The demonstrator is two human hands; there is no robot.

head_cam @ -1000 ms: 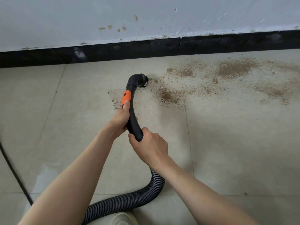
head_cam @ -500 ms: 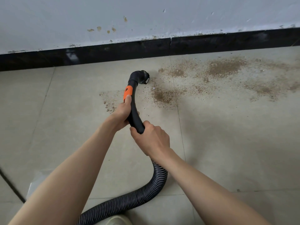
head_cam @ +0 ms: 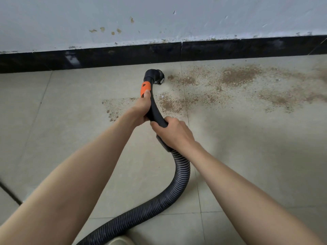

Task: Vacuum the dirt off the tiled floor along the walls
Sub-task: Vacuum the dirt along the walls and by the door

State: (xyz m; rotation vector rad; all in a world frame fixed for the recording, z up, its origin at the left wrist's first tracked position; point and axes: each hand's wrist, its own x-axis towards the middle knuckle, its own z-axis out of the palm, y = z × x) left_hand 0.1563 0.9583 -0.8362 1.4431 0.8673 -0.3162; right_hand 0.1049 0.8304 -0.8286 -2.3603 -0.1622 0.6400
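Both forearms are bare from the lower frame edge to the wrists, with no sleeve showing. The left hand (head_cam: 140, 107) and right hand (head_cam: 174, 132) carry no glove, ring, watch or band on the surfaces that show. A pale rounded shape (head_cam: 120, 242) at the bottom edge is possibly a shoe toe; it is cut off.

At far left you see a dark cable (head_cam: 9, 194) running slantwise across the tiles. At the bottom edge, a pale shoe tip (head_cam: 120, 242) shows beside the hose. Brown stains (head_cam: 106, 30) spot the paint above the skirting.
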